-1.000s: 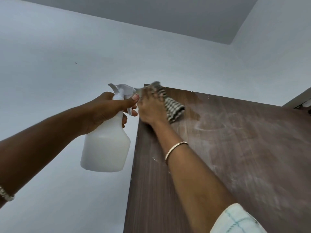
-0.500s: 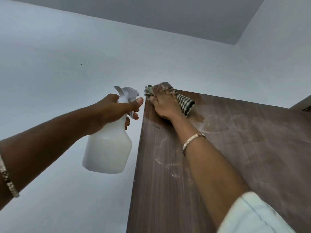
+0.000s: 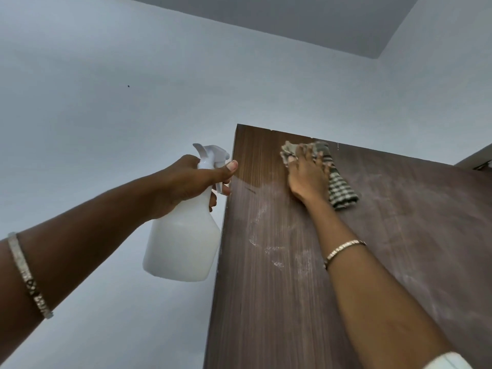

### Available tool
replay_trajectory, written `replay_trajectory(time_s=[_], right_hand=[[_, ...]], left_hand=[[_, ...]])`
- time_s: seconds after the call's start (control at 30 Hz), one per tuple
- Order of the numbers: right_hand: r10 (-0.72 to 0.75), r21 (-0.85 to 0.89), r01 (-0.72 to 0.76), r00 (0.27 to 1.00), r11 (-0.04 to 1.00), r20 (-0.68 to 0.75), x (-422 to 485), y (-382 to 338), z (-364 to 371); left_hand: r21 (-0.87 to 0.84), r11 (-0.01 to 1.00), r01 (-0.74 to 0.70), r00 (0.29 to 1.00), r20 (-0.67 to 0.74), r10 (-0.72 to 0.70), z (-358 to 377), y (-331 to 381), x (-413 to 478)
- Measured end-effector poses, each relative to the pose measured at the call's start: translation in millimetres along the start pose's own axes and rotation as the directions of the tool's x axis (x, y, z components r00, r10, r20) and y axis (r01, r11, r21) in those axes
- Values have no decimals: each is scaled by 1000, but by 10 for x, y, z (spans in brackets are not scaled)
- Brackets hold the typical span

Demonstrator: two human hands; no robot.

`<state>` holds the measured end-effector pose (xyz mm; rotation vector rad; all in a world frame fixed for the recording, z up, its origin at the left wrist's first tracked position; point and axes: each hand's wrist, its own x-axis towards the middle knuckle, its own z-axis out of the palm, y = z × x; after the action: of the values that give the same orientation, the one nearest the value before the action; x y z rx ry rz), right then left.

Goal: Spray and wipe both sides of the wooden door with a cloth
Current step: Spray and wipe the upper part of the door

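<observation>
The dark brown wooden door [image 3: 279, 302] rises from the lower right, seen from below, with pale smears across its face. My right hand [image 3: 307, 179] presses a checked grey-and-white cloth [image 3: 339, 190] flat against the door just under its top edge. The cloth sticks out above my fingertips and to the right of my palm. Left of the door's edge, my left hand [image 3: 191, 182] grips the neck of a white spray bottle [image 3: 183, 243], thumb along the top and fingers by the trigger. The nozzle points toward the door.
A pale blue-white wall [image 3: 106, 115] fills the left and background. A grey ceiling [image 3: 292, 20] runs across the top. A strip of door frame [image 3: 476, 159] shows at the far right, beyond the door's top edge.
My right hand slid the cloth to the right along the top of the door, away from the corner. The wiped corner now looks darker. The bottle stayed beside the door's edge.
</observation>
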<state>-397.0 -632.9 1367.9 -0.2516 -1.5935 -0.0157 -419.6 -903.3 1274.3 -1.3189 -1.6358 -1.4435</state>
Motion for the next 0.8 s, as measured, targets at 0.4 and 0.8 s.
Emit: replay_trajectory(time_s=[0.4,0.8], right_hand=[[-423,-7,426,899,904,118,-1152,-480,290],[-331,-34,336,938,941,97,-584,-550,204]], left_hand=[[-60,996,65,997,-29,-67,-65,-159,-256],[-65,997,49,998,-47,-52,99,-85,-356]])
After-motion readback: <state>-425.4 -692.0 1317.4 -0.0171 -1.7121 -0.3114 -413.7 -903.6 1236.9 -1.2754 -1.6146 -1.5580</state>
